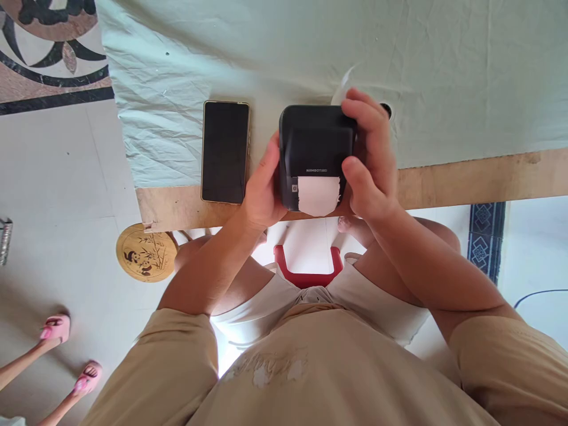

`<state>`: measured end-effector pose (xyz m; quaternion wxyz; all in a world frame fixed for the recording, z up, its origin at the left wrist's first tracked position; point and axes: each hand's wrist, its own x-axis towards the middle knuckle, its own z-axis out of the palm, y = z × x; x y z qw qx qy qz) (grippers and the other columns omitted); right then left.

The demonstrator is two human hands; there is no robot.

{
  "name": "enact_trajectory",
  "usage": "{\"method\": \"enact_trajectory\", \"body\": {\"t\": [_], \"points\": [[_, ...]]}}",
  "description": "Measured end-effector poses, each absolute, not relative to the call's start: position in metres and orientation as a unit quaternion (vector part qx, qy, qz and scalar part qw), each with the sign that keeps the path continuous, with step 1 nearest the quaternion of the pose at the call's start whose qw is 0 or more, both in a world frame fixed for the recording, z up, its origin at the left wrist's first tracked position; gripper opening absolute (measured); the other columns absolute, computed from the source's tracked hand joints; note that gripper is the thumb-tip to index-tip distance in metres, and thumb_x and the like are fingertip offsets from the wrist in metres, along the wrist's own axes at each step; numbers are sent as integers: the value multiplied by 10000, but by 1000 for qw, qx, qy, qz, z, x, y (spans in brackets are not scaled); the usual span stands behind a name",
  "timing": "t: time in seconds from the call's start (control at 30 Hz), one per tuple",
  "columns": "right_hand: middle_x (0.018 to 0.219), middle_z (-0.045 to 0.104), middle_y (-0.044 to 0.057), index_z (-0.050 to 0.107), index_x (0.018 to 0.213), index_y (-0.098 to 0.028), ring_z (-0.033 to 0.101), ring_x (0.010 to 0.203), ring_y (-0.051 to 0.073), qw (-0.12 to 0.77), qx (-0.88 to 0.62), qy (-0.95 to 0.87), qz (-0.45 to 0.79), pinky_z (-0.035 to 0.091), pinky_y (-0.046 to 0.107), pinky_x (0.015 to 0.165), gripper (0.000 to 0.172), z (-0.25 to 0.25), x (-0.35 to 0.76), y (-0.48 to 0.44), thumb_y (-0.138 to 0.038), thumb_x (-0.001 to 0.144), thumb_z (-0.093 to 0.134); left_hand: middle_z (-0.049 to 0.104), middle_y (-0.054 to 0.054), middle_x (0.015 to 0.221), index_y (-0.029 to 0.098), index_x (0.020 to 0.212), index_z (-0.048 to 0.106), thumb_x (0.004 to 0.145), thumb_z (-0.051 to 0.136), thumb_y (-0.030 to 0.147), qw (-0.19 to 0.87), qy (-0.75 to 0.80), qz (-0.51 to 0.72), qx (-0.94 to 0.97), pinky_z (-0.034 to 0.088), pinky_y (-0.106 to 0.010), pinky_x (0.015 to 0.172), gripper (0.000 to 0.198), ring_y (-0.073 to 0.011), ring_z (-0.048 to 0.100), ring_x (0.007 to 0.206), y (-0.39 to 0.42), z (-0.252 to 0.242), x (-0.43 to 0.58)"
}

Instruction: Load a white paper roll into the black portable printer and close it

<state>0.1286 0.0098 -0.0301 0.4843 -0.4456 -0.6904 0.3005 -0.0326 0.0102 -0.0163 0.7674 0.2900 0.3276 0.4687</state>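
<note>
Between my two hands is a black label printer with NIIMBOT lettering, held above the table's near edge. A white paper label sticks out of its front slot. My left hand grips the printer's left side, its thumb along the edge and the other fingers hidden beneath. On the opposite side, my right hand is curled round the corner and flank. Behind the printer a thin whitish strip curves upward; what it belongs to is hidden. A dark smartphone with its screen off lies left of my left hand.
A pale green cloth covers the table, leaving a bare wooden edge. A small dark round object sits partly behind my right hand. A round wooden stool stands below left. Another person's feet in pink slippers are on the floor.
</note>
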Motion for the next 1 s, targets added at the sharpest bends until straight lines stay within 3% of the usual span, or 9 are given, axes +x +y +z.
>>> {"method": "enact_trajectory", "body": {"t": [0.1, 0.5, 0.77, 1.0], "points": [[1386, 433, 6, 463, 1291, -350, 389, 1341, 293, 522, -427, -698, 241, 404, 547, 1075, 497, -30, 131, 15, -555, 838, 437, 706, 5, 952, 256, 951, 628, 895, 392, 515, 763, 359, 467, 266, 514, -346, 983, 355, -215, 501, 1301, 12, -20, -33], [1394, 458, 22, 440, 1295, -366, 449, 1300, 275, 491, -418, -722, 250, 446, 525, 1045, 489, -26, 130, 14, -486, 822, 474, 709, -23, 1001, 216, 1015, 629, 896, 402, 526, 781, 372, 443, 235, 509, -358, 1013, 402, -214, 512, 1296, 12, -22, -33], [1452, 382, 30, 369, 1344, -361, 344, 1386, 282, 481, -400, -733, 268, 313, 549, 1150, 574, -25, 128, 14, -502, 805, 509, 730, -5, 900, 224, 956, 646, 869, 487, 472, 780, 377, 449, 219, 537, -332, 983, 307, -217, 558, 1248, 17, -26, -36], [1461, 365, 21, 359, 1341, -369, 344, 1380, 280, 464, -420, -733, 268, 320, 543, 1150, 569, -26, 128, 14, -548, 814, 475, 732, -15, 981, 231, 955, 652, 850, 507, 484, 773, 391, 445, 228, 563, -355, 946, 310, -239, 562, 1244, 18, -25, -37]]}}
